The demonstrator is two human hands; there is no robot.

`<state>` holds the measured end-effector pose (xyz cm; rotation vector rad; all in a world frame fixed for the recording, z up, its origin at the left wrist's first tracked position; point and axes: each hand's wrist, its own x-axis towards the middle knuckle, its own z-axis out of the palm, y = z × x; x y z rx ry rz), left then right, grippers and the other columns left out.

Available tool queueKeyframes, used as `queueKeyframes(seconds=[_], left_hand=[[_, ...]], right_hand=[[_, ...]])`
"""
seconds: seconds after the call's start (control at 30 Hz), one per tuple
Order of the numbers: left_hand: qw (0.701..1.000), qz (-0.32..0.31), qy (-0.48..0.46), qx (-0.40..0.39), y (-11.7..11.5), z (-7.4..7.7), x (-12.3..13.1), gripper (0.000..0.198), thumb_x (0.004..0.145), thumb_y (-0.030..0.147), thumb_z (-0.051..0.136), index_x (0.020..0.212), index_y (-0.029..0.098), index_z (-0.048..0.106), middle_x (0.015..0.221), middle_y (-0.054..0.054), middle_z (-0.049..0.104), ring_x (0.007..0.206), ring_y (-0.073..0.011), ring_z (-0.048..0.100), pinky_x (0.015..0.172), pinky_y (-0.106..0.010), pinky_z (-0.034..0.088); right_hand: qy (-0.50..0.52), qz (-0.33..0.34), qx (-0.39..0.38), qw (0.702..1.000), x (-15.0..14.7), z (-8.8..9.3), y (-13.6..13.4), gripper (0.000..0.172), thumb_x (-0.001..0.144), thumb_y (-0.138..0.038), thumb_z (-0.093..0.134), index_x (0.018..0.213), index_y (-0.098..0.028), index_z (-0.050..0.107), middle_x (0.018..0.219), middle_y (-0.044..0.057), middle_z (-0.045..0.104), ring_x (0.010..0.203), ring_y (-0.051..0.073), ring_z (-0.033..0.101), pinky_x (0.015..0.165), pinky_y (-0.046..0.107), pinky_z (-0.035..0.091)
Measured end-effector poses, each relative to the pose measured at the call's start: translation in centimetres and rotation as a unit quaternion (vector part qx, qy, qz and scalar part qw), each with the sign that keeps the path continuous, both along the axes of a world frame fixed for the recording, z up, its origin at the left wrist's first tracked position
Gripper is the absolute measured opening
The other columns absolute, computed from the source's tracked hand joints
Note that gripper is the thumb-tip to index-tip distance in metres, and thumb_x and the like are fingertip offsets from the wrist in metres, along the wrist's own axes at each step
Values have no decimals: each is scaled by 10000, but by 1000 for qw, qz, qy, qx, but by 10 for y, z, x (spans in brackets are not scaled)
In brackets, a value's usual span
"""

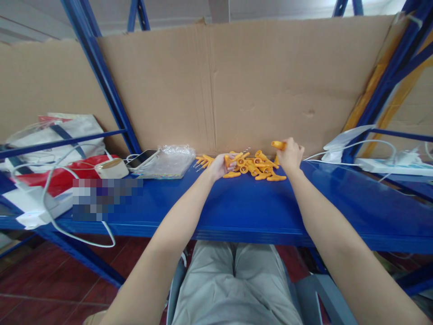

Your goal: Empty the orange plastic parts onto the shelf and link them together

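My left hand (221, 166) is closed around a yellow-orange corkscrew (236, 156), at the left side of a pile. A thin metal spiral juts out toward the upper right beside it. Raised at the right end of the pile, my right hand (291, 154) grips a yellow-orange hollow plastic handle (278, 145), its round end facing left. Between the hands lies a heap of similar yellow-orange plastic handles (259, 166), several showing flared round openings. Left of my left hand rest more yellow-orange corkscrews (204, 160) with metal spirals showing.
The blue metal shelf (246, 212) is backed by a cardboard sheet (270, 85). To the left are a clear plastic packet (169, 162), a phone (145, 159), a white charger (111, 169) and cables. A white power strip (392, 166) lies at the right, near a blue upright.
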<state>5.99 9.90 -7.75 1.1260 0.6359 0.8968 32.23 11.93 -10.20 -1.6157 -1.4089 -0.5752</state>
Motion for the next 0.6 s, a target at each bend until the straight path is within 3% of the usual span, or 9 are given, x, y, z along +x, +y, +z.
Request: queueKeyframes(seconds=[0.17,0.27,0.4,0.5,0.6], left_hand=[[990,134,12,28,7,-4,-1,185,857,41,469,764,148,588,472,45,433,432,-68,375,458,-176,293],[971,229,26,60,13,-7,-2,163,830,58,563,701,158,574,495,51,476,433,-57,413,459,-163,293],[940,309,96,104,23,-14,-7,255,816,102,632,599,172,518,522,43,519,457,-61,434,490,-167,318],[904,352,185,159,28,-22,-9,211,821,103,625,635,179,559,568,23,564,581,-111,531,591,-193,390],[840,377,296,253,30,-29,-11,87,790,109,667,756,188,658,767,-38,682,913,-222,638,793,-278,446]], right_hand=[[159,-91,-168,969,31,-15,-10,303,864,-384,651,1106,-207,699,1160,133,679,1126,323,611,945,485,476],[187,-99,-234,949,40,-27,-10,335,837,-447,687,1092,-236,743,1189,129,699,1166,358,613,963,542,469],[176,-116,-273,939,41,-33,-7,340,874,-445,630,1078,-217,778,1177,168,717,1206,375,602,1001,555,446],[151,-106,-308,933,38,-30,-6,310,913,-385,585,1104,-237,779,1272,160,689,1264,365,569,1030,561,426],[142,-101,-327,929,36,-28,-8,287,896,-295,603,1123,-263,775,1308,140,677,1265,349,577,1034,554,430]])
